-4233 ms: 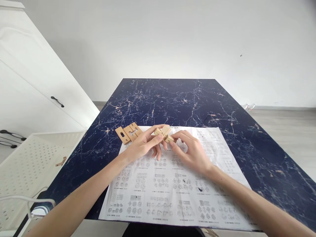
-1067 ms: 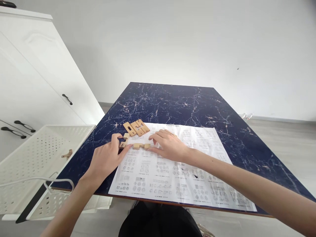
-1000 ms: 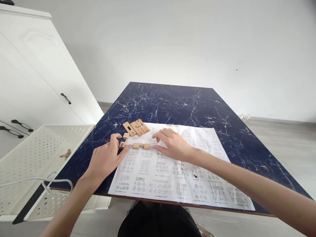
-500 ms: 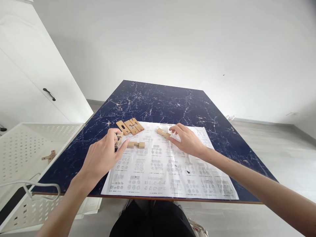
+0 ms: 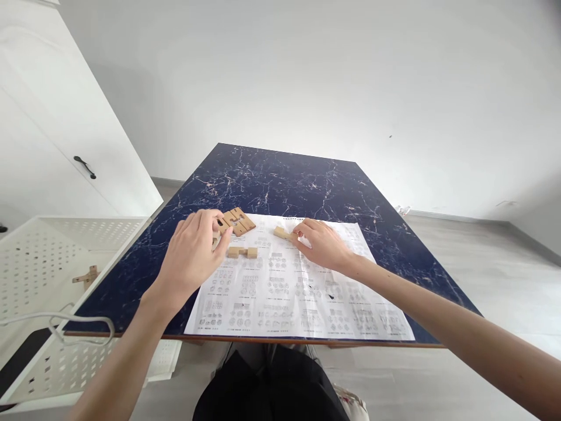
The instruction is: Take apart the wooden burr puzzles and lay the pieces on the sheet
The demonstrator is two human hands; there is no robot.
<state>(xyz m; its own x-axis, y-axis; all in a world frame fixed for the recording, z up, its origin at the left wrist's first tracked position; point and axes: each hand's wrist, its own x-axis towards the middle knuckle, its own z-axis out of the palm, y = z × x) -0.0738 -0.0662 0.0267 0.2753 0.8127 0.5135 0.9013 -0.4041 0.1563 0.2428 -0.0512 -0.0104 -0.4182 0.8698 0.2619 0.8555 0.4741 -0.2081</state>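
My left hand (image 5: 195, 251) hovers over the left edge of a printed instruction sheet (image 5: 298, 292), fingers curled round a small wooden puzzle piece (image 5: 215, 238) that is mostly hidden. Just beyond its fingertips lie flat notched wooden pieces (image 5: 236, 221). A notched wooden bar (image 5: 242, 252) lies loose on the sheet beside that hand. My right hand (image 5: 322, 244) rests on the sheet, its fingertips pinching one end of another wooden piece (image 5: 283, 233).
The sheet lies on a dark blue marbled table (image 5: 284, 181). A white perforated basket (image 5: 52, 275) stands at the left, with a small wooden part (image 5: 86, 275) inside. White cabinet doors (image 5: 65, 152) are behind it. Grey floor is to the right.
The joined wooden pieces held a few seconds ago are now apart and spread on the sheet. My left hand rose toward the flat pieces; my right hand shifted its piece slightly left.
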